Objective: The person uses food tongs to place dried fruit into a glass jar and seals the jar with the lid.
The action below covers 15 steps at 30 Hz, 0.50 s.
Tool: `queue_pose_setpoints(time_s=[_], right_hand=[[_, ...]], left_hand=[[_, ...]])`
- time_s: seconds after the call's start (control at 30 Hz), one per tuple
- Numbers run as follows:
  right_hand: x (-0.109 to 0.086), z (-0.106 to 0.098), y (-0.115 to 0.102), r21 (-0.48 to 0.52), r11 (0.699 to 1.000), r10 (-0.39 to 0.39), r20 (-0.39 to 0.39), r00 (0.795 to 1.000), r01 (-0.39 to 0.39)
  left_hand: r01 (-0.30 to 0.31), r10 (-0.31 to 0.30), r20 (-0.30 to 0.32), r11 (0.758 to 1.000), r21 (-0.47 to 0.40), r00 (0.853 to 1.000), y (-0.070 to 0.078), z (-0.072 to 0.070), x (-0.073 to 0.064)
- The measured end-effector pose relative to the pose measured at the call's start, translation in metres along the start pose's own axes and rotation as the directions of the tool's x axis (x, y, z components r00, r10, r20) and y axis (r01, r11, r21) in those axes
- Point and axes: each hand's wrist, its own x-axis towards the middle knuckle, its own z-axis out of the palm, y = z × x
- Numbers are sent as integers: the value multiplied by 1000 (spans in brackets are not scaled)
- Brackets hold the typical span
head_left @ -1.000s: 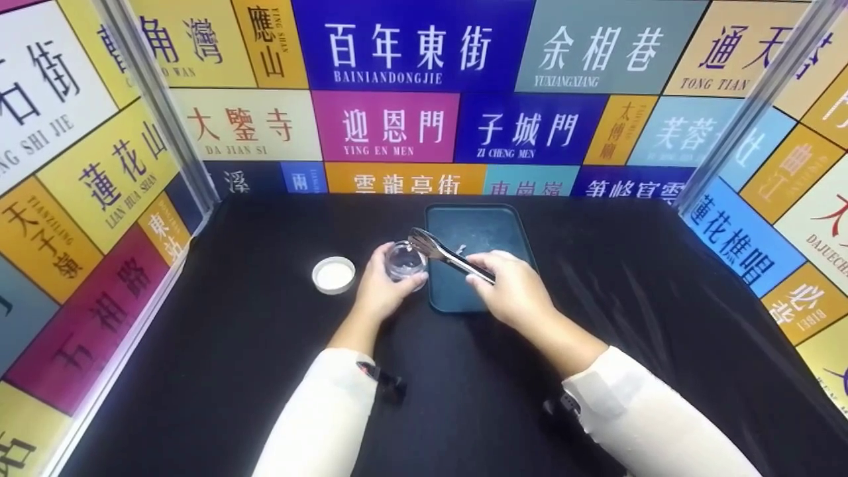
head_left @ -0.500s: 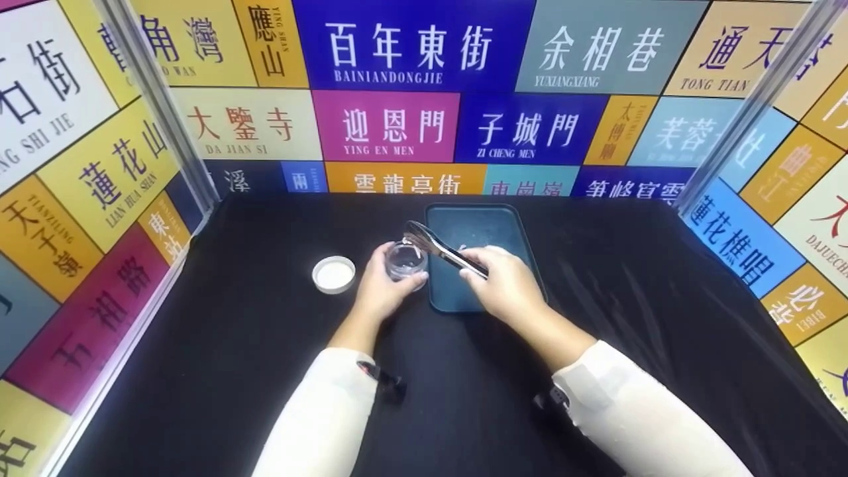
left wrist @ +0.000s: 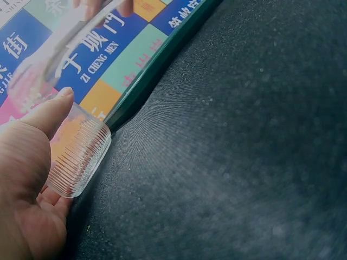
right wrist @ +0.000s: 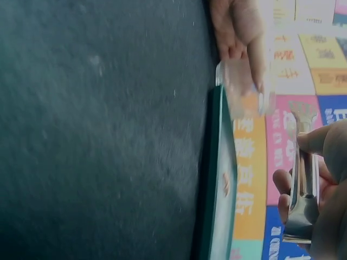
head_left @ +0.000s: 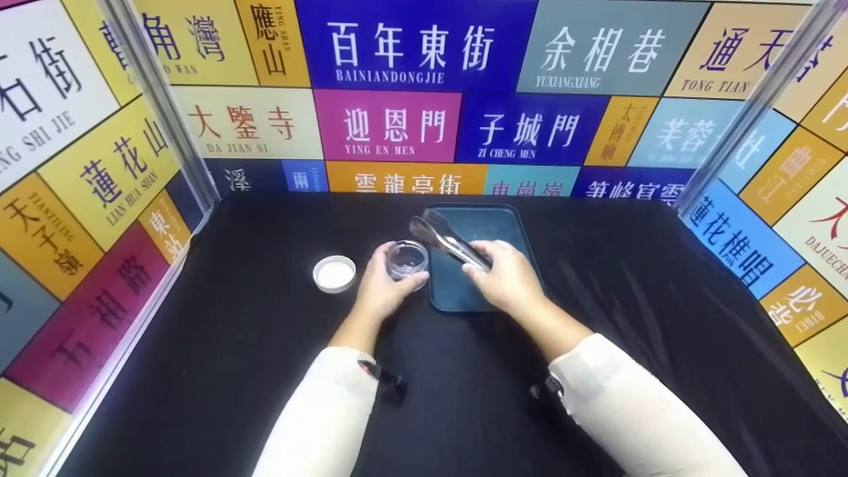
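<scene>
Tong work at an open jar, seemingly between 2 pick-ups.
The left hand [head_left: 384, 281] curls round the clear jar [head_left: 407, 260], mouth up, just beside the tray's left edge; whether it touches the worktop [head_left: 265, 371] I cannot tell. The right hand [head_left: 507, 275] grips the metal tongs [head_left: 457, 246], their 2 ends slightly apart above the tray's far-left corner, nothing visible between them. The tray [head_left: 493, 222] lies near the worktop's far edge; the right wrist view shows 1 small pinkish piece [right wrist: 226, 184] on it. The next move probably calls for lowering the tongs to that piece while the jar stays steady. Left of the jar, the white lid [head_left: 334, 274] lies on the worktop.
</scene>
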Motion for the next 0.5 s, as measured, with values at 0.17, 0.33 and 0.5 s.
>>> queue_pose_setpoints(time_s=[0.17, 0.33, 0.5], right_hand=[[10, 0, 20, -30, 997, 75, 6, 997, -75], [17, -1, 37, -68, 990, 124, 13, 992, -123], [18, -1, 46, -112, 982, 155, 38, 987, -150]], left_hand=[[4, -4, -1, 1000, 4, 1000, 0, 0, 0], [5, -5, -3, 1000, 6, 1000, 1, 0, 0], [4, -4, -4, 1000, 2, 1000, 0, 1, 1]])
